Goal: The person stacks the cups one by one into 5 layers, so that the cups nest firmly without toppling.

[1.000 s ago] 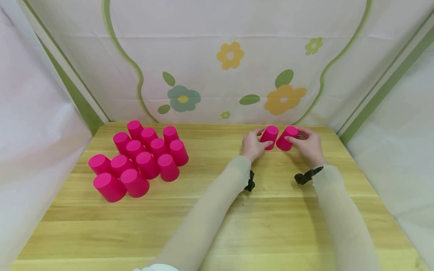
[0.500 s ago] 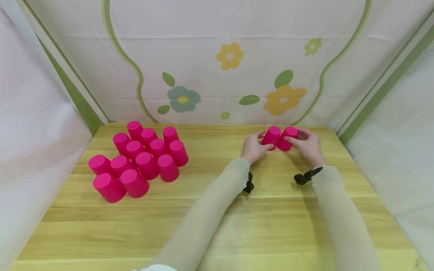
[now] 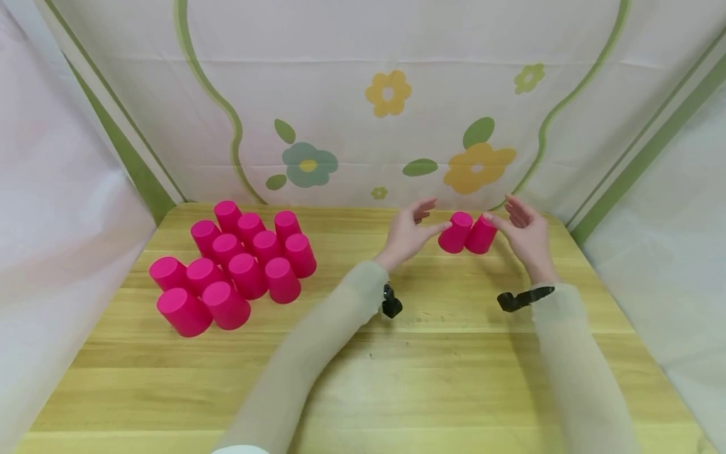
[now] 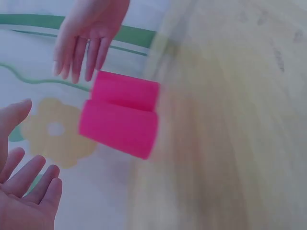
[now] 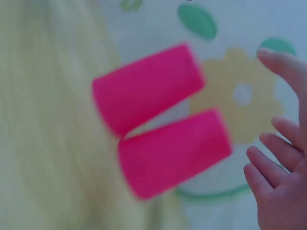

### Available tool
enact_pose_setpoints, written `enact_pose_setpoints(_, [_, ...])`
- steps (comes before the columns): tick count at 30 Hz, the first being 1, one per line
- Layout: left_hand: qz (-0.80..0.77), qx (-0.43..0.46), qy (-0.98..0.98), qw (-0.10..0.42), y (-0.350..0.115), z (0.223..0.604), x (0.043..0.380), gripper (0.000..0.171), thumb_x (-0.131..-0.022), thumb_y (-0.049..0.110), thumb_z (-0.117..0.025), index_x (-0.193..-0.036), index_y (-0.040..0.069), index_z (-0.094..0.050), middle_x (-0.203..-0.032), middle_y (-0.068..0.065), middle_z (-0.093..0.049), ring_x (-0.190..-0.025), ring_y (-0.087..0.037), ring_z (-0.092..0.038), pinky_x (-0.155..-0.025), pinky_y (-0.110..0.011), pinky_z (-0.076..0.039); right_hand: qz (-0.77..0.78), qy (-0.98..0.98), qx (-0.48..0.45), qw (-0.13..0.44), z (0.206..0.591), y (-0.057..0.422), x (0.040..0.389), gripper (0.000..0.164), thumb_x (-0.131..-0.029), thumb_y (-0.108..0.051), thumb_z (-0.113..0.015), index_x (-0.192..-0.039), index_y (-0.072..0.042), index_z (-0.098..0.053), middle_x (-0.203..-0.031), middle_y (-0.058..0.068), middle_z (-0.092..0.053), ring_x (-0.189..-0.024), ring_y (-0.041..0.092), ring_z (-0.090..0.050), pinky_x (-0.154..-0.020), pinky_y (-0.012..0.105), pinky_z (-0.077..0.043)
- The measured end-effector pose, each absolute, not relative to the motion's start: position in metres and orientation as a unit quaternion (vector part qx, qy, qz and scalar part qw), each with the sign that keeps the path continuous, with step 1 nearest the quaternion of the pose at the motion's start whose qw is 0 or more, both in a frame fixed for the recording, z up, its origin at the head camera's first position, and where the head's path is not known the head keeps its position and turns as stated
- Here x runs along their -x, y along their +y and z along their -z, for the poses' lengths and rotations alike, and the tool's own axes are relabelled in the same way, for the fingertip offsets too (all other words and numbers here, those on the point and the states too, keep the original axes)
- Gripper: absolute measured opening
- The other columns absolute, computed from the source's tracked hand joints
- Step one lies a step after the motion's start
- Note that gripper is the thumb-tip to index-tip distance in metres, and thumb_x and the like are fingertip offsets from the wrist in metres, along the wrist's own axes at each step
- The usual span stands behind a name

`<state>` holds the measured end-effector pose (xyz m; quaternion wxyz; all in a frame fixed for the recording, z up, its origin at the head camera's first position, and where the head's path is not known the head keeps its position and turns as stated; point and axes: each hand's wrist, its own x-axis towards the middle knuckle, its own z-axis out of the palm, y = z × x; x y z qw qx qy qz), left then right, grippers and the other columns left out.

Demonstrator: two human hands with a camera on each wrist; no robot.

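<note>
Two pink cups stand upside down side by side near the table's back edge, a left cup (image 3: 455,234) and a right cup (image 3: 481,235). Their bases touch or nearly touch, with a gap between their tops in the right wrist view. To their left my left hand (image 3: 407,234) is spread, thumb toward the left cup and fingers apart from it. On the other side my right hand (image 3: 527,236) has its fingers extended, the thumb close to the right cup's top. Both wrist views show clear space between the hands and the cups.
On the left of the wooden table (image 3: 363,372) stands a group of several upside-down pink cups (image 3: 227,271). A flowered white curtain (image 3: 340,107) rises right behind the table's back edge, and white fabric hangs at both sides.
The left cup was shifted right against the right cup. Both hands have since let go of the cups and drawn apart, the left hand to the left and the right hand slightly right.
</note>
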<state>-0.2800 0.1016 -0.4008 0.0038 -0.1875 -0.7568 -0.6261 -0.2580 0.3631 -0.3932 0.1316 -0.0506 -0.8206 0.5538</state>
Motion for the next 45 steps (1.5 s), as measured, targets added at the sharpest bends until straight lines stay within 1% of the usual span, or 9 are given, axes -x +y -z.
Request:
enact_pose_setpoints(6, [0.65,0.225,-0.724,0.052,0.063,0.38,0.27,0.059,-0.087,0.027,-0.084,-0.141,0.016,-0.061,-0.135,0.007,-0.062,-0.12,-0.008,-0.057,-0.105,-0.022,-0.043,-0.562,-0.812,0.019,0.153,0.37,0.34,0.251,0.071,-0.089,-0.034,-0.082,-0.151,-0.017,-0.052,-0.153,0.006,-0.049,-0.14,0.019,-0.045,-0.11,0.022,-0.037])
enact_pose_setpoints(14, [0.648,0.247,-0.712,0.109,0.014,0.364,0.244,0.057,-0.086,0.022,-0.085,-0.137,0.012,-0.064,-0.135,0.007,-0.063,-0.122,-0.008,-0.058,-0.106,-0.028,-0.045,-0.602,-0.784,-0.027,0.149,0.353,0.298,0.235,0.059,-0.091,-0.026,-0.081,-0.145,-0.016,-0.059,-0.146,0.005,-0.056,-0.136,0.021,-0.049,-0.11,0.026,-0.04])
enact_pose_setpoints(18, [0.64,0.248,-0.717,0.121,-0.014,0.362,0.233,0.056,-0.086,0.021,-0.086,-0.137,0.013,-0.064,-0.136,0.005,-0.064,-0.123,-0.009,-0.058,-0.107,-0.031,-0.045,-0.615,-0.774,-0.062,0.14,0.352,0.278,0.231,0.058,-0.091,-0.022,-0.08,-0.144,-0.011,-0.059,-0.144,0.007,-0.057,-0.135,0.022,-0.05,-0.112,0.032,-0.039])
enact_pose_setpoints(23, [0.627,0.24,-0.728,0.142,-0.049,0.364,0.219,0.058,-0.085,0.016,-0.086,-0.138,0.012,-0.064,-0.137,0.0,-0.063,-0.126,-0.017,-0.057,-0.109,-0.035,-0.044,-0.619,-0.769,-0.1,0.126,0.354,0.256,0.23,0.056,-0.091,-0.017,-0.081,-0.142,-0.006,-0.06,-0.145,0.006,-0.057,-0.136,0.024,-0.049,-0.114,0.04,-0.037])
enact_pose_setpoints(30, [0.605,0.202,-0.755,0.152,-0.085,0.351,0.184,0.058,-0.086,0.004,-0.083,-0.138,0.0,-0.06,-0.138,-0.014,-0.061,-0.128,-0.028,-0.056,-0.109,-0.048,-0.044,-0.611,-0.777,-0.122,0.089,0.362,0.228,0.225,0.059,-0.089,-0.019,-0.082,-0.143,-0.008,-0.059,-0.146,0.009,-0.056,-0.137,0.024,-0.049,-0.115,0.038,-0.037])
enact_pose_setpoints(32, [0.605,0.185,-0.762,0.135,-0.094,0.348,0.176,0.058,-0.087,0.005,-0.082,-0.139,0.001,-0.059,-0.139,-0.013,-0.06,-0.128,-0.03,-0.055,-0.108,-0.054,-0.043,-0.61,-0.776,-0.138,0.082,0.365,0.219,0.224,0.06,-0.089,-0.017,-0.082,-0.143,-0.006,-0.059,-0.146,0.009,-0.056,-0.137,0.023,-0.049,-0.114,0.038,-0.037])
enact_pose_setpoints(37, [0.601,0.155,-0.776,0.115,-0.12,0.371,0.177,0.062,-0.088,0.018,-0.084,-0.143,0.014,-0.058,-0.142,-0.001,-0.058,-0.13,-0.025,-0.053,-0.105,-0.055,-0.046,-0.609,-0.773,-0.17,0.059,0.373,0.202,0.221,0.061,-0.089,-0.016,-0.082,-0.144,-0.006,-0.058,-0.147,0.007,-0.055,-0.138,0.022,-0.048,-0.115,0.037,-0.036])
enact_pose_setpoints(39, [0.592,0.144,-0.785,0.113,-0.129,0.379,0.176,0.064,-0.087,0.024,-0.085,-0.144,0.02,-0.057,-0.142,0.005,-0.057,-0.131,-0.023,-0.052,-0.103,-0.053,-0.048,-0.607,-0.774,-0.175,0.046,0.378,0.196,0.219,0.062,-0.089,-0.019,-0.083,-0.144,-0.009,-0.058,-0.148,0.004,-0.055,-0.138,0.021,-0.047,-0.115,0.038,-0.036])
enact_pose_setpoints(45, [0.569,0.1,-0.81,0.1,-0.149,0.382,0.165,0.066,-0.085,0.035,-0.085,-0.144,0.029,-0.057,-0.143,0.005,-0.056,-0.134,-0.026,-0.049,-0.099,-0.052,-0.051,-0.599,-0.779,-0.183,0.009,0.394,0.178,0.214,0.06,-0.088,-0.023,-0.084,-0.143,-0.018,-0.06,-0.147,-0.003,-0.055,-0.137,0.016,-0.048,-0.115,0.034,-0.036])
